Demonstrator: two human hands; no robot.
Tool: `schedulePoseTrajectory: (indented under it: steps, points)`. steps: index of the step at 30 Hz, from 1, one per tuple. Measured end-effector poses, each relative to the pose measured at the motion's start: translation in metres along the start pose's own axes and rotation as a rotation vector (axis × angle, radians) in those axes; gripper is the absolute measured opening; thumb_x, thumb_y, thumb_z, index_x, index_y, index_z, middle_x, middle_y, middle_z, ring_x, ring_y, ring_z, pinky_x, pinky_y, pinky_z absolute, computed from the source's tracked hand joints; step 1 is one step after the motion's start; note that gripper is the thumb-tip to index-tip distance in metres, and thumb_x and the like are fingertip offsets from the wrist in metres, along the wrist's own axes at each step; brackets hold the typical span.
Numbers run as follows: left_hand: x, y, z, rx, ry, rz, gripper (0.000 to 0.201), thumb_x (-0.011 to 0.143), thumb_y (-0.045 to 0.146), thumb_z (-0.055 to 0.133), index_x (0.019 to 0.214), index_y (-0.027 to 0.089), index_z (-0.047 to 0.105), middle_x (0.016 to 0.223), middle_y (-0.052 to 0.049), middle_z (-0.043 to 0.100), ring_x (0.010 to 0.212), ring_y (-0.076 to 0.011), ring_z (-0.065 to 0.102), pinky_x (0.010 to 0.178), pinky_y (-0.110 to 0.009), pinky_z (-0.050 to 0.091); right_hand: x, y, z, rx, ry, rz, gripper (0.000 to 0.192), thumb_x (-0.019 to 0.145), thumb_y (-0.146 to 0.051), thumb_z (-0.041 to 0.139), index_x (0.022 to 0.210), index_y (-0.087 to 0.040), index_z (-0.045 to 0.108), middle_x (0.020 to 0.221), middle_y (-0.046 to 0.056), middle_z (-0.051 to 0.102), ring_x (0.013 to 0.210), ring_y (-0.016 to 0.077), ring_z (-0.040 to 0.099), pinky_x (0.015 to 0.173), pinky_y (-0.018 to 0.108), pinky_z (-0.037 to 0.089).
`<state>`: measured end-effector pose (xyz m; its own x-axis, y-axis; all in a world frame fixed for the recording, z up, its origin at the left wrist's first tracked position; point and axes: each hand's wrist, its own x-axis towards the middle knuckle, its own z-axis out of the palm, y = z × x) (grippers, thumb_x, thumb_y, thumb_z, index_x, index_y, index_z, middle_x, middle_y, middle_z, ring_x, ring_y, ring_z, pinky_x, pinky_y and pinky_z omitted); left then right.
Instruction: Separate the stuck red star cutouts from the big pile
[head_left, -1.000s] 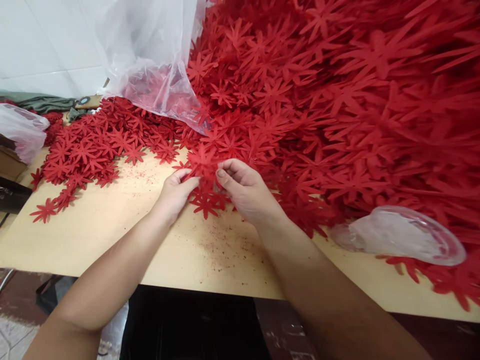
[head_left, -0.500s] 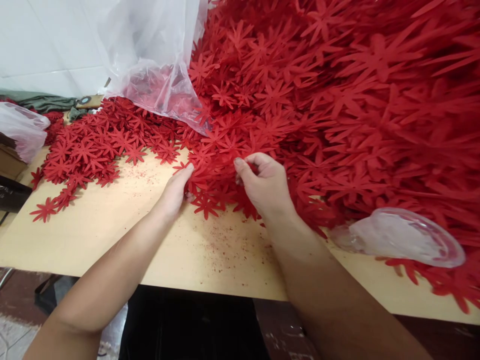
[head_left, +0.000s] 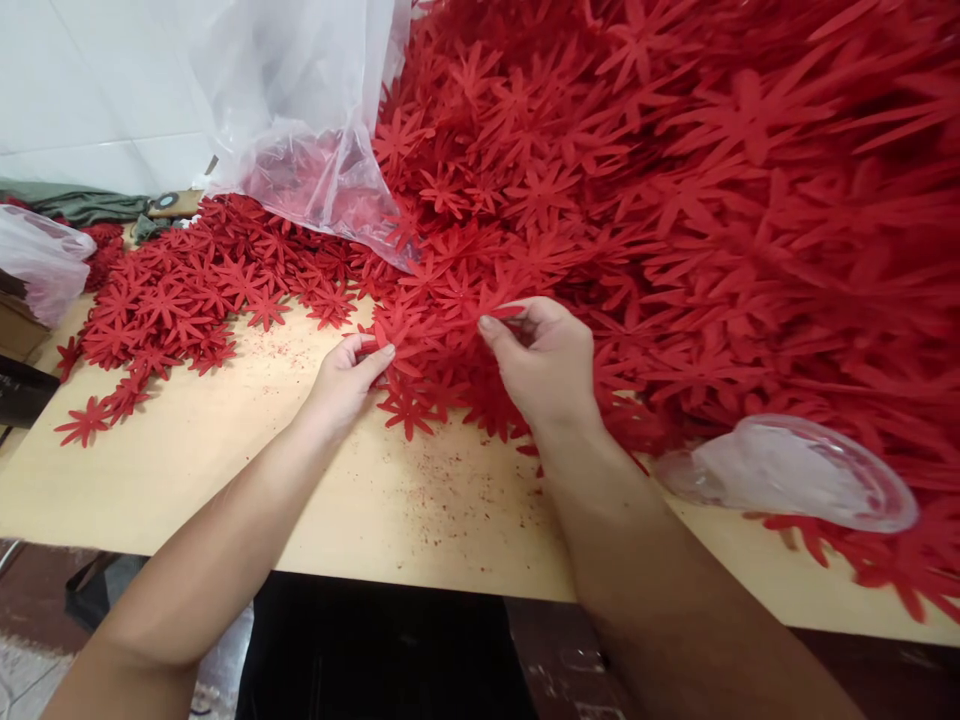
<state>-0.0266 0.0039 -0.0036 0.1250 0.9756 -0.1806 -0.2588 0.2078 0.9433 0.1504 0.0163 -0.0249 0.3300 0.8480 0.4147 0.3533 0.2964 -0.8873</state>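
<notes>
Between thumb and fingers, my left hand [head_left: 351,378] pinches a red flower-shaped cutout [head_left: 401,345] with long narrow petals. My right hand [head_left: 541,360] is closed, thumb against forefinger, on a red petal piece [head_left: 506,312]; whether it belongs to the same cutout I cannot tell. Both hands hover at the front edge of a big heap of red flower cutouts [head_left: 540,195]. Just below the hands, a loose flower cutout [head_left: 409,410] lies on the table [head_left: 315,510].
A clear plastic bag [head_left: 300,130] stands behind a smaller pile of cutouts [head_left: 169,300] at left. To the right, a clear plastic container [head_left: 795,470] leans on the heap. A white plastic bag [head_left: 41,260] sits at far left. Red crumbs [head_left: 457,500] dot the table.
My left hand has turned so its fingers show, with a cutout pinched in it. My right hand has shifted slightly right, a red petal now showing at its fingertips.
</notes>
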Motion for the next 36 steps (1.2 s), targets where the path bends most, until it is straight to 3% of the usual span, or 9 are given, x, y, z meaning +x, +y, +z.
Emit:
schedulePoseTrajectory:
  steps: [6,10,14,19,21,25,30,33,36]
  points:
    - [-0.001,0.003,0.001,0.019,0.013,0.020,0.012,0.075,0.017,0.064,0.068,0.018,0.054,0.053,0.006,0.055,0.046,-0.0046,0.046,0.051,-0.019,0.040,0.003,-0.002,-0.006,-0.023,0.034,0.036,0.052,0.082,-0.054,0.060,0.052,-0.023,0.031,0.050,-0.005,0.028,0.048,0.0106,0.026,0.048,0.030,0.025]
    - [0.000,0.001,-0.001,0.021,0.026,0.039,0.012,0.072,0.017,0.065,0.068,0.018,0.053,0.056,0.006,0.056,0.048,-0.0052,0.049,0.053,-0.020,0.042,0.003,-0.003,-0.003,0.093,0.034,0.033,0.039,0.075,-0.051,0.069,0.059,-0.024,0.045,0.056,-0.003,0.042,0.052,0.0118,0.036,0.050,0.029,0.033]
    - [-0.003,-0.001,0.001,0.077,0.000,0.120,0.011,0.069,0.014,0.066,0.070,0.016,0.056,0.070,0.002,0.064,0.059,-0.0065,0.055,0.063,-0.022,0.046,-0.003,-0.010,0.005,0.247,-0.134,0.103,0.032,0.065,-0.048,0.077,0.067,-0.025,0.054,0.068,0.000,0.056,0.061,0.0149,0.049,0.058,0.032,0.043]
    - [-0.010,-0.002,0.007,0.130,-0.153,0.271,0.012,0.068,0.018,0.071,0.069,0.015,0.060,0.114,-0.008,0.066,0.092,-0.0128,0.062,0.084,-0.029,0.049,-0.012,-0.025,0.010,0.308,-0.365,0.146,0.048,0.063,-0.066,0.071,0.062,-0.023,0.049,0.059,-0.003,0.046,0.059,0.0130,0.045,0.054,0.028,0.039]
    - [-0.009,-0.002,0.008,0.130,-0.162,0.267,0.012,0.068,0.018,0.072,0.070,0.015,0.061,0.105,-0.007,0.069,0.089,-0.0128,0.063,0.083,-0.029,0.050,-0.013,-0.028,0.011,0.304,-0.395,0.137,0.054,0.064,-0.071,0.067,0.058,-0.022,0.045,0.055,-0.004,0.039,0.055,0.0105,0.038,0.051,0.026,0.034]
    - [-0.006,-0.001,0.006,0.104,-0.074,0.200,0.013,0.066,0.017,0.072,0.070,0.016,0.060,0.071,0.001,0.066,0.065,-0.0088,0.059,0.071,-0.026,0.050,-0.014,-0.032,0.012,0.309,-0.437,0.157,0.056,0.061,-0.074,0.065,0.058,-0.021,0.048,0.052,-0.006,0.037,0.049,0.0076,0.030,0.046,0.024,0.029]
    - [-0.006,0.000,0.008,0.095,0.001,0.167,0.015,0.065,0.017,0.073,0.068,0.015,0.058,0.065,0.003,0.063,0.057,-0.0075,0.055,0.062,-0.024,0.048,-0.015,-0.033,0.011,0.276,-0.395,0.139,0.053,0.060,-0.072,0.068,0.060,-0.021,0.053,0.055,-0.004,0.043,0.051,0.0083,0.034,0.048,0.025,0.031]
    - [-0.004,0.001,0.007,0.100,0.047,0.170,0.014,0.066,0.015,0.072,0.067,0.015,0.058,0.063,0.004,0.062,0.056,-0.0072,0.054,0.062,-0.024,0.046,-0.011,-0.025,0.006,0.229,-0.335,0.123,0.048,0.067,-0.065,0.067,0.058,-0.021,0.049,0.053,-0.004,0.039,0.050,0.0088,0.032,0.046,0.025,0.029]
    - [0.000,0.005,0.000,0.092,0.123,0.195,0.015,0.066,0.013,0.072,0.063,0.016,0.058,0.059,0.005,0.059,0.055,-0.0066,0.051,0.062,-0.023,0.044,-0.002,-0.005,-0.002,0.172,-0.180,0.076,0.040,0.077,-0.058,0.062,0.062,-0.023,0.048,0.056,-0.003,0.043,0.050,0.0107,0.038,0.048,0.027,0.035]
